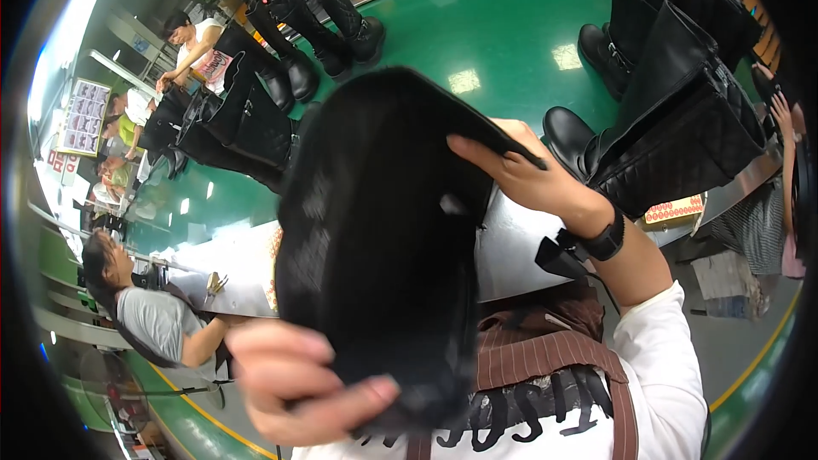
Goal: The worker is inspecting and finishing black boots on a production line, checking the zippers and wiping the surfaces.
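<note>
A tall black boot is lifted close before me, and it is blurred by motion. Its open shaft faces me, so the dark inside shows. My left hand grips the lower left end, thumb on one side and fingers around the other. My right hand pinches the upper right edge, the thumb lying on the inside and the fingers partly hidden behind. A black band circles my right wrist.
A green table curves ahead. Black boots stand at right and left. A small brass-coloured tool lies on a pale surface at left, near a co-worker in grey. Other people work farther back.
</note>
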A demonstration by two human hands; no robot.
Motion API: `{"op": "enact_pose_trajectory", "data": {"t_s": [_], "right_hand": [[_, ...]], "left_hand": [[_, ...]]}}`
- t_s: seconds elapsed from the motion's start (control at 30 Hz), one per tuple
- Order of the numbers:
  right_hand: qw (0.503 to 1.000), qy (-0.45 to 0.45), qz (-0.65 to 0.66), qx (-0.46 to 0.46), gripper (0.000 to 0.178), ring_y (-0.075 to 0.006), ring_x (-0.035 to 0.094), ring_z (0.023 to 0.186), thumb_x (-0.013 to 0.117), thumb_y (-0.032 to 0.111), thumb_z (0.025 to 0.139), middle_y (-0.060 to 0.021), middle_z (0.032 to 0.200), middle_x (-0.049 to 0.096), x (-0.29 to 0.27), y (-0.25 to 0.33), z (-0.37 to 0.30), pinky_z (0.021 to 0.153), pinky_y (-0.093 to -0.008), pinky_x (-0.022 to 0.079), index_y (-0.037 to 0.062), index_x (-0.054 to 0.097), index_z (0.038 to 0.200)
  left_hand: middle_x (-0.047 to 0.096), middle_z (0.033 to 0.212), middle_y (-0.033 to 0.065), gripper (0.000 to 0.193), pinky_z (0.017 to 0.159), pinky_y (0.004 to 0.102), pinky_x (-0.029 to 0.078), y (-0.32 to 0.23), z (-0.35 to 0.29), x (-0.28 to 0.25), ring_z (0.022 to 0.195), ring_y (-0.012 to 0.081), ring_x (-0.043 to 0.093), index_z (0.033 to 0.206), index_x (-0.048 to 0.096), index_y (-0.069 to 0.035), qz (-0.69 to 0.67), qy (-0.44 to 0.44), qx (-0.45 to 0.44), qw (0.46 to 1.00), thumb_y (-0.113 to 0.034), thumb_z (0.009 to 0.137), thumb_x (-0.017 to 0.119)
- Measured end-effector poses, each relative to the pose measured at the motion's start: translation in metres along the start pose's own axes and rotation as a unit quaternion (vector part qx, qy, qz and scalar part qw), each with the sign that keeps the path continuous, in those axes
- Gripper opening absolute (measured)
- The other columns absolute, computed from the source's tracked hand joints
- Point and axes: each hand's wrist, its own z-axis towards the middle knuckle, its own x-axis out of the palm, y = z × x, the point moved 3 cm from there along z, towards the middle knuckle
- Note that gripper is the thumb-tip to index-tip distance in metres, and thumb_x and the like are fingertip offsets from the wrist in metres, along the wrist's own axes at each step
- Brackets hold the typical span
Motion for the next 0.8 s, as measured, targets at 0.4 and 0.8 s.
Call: {"op": "enact_pose_trajectory", "data": {"t_s": [0.4,0.8], "right_hand": [[0.977,0.007,-0.098,0.188,0.041,-0.02,0.068,0.079,0.072,0.031,0.083,-0.0131,0.092,0.069,0.017,-0.091,-0.068,0.071,-0.0311,0.053,-0.0008,0.063,0.107],[0.922,0.131,0.131,0.339,0.03,-0.0093,0.059,0.056,0.058,0.027,0.095,-0.0033,0.07,0.061,0.078,-0.154,-0.067,0.053,-0.0234,0.047,0.0001,0.061,0.084]], "left_hand": [[0.023,0.145,0.0265,0.116,0.094,0.0372,0.048,0.078,-0.079,0.086,0.127,0.0327,0.04,0.146,-0.002,0.0,0.172,-0.188,-0.304,0.918,-0.005,0.068,0.083],[0.067,0.101,0.0068,0.039,0.084,0.0284,0.05,0.104,-0.169,0.157,0.092,0.0153,0.063,0.103,0.064,0.001,-0.256,-0.011,-0.558,0.789,0.001,0.068,0.08]]}}
